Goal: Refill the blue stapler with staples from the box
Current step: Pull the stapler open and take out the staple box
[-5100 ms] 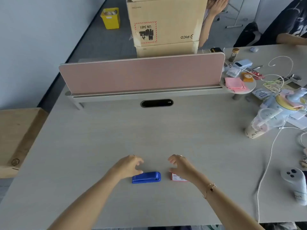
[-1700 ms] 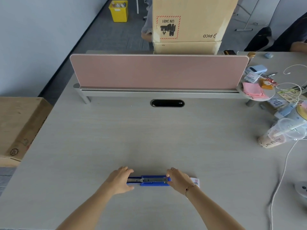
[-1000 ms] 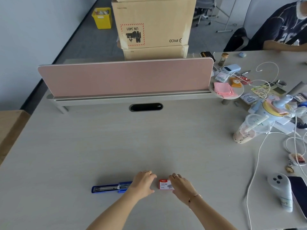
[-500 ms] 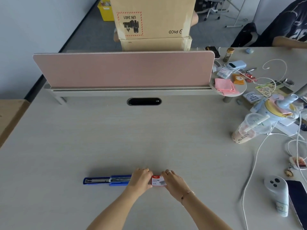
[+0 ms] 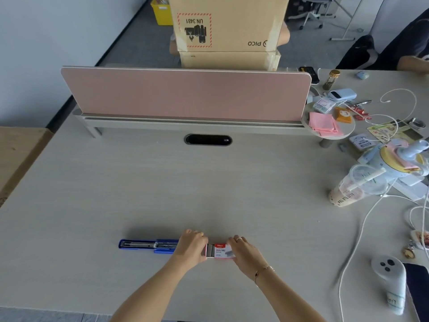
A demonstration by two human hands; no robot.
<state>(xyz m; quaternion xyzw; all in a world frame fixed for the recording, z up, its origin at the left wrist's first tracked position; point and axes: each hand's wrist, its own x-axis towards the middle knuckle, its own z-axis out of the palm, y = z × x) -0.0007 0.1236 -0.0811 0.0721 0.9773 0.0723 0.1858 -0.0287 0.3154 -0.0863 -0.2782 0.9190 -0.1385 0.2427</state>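
The blue stapler (image 5: 148, 245) lies flat on the desk, swung fully open into one long line with its metal staple channel facing up. Just right of it sits the small red and white staple box (image 5: 220, 251). My left hand (image 5: 190, 248) grips the box's left end, where a grey inner tray shows pulled out a little. My right hand (image 5: 243, 251) holds the box's right end. The stapler's right end is hidden behind my left hand.
A pink divider screen (image 5: 185, 94) crosses the desk's far side with a cable slot (image 5: 208, 139) before it. At right lie a plastic drink cup (image 5: 352, 187), white cables (image 5: 355, 240), a white controller (image 5: 390, 282) and mixed clutter. Cardboard boxes (image 5: 228, 24) stand behind.
Both hands left the opened stapler and closed on the staple box. The box's inner tray now shows slid out to the left between my hands.
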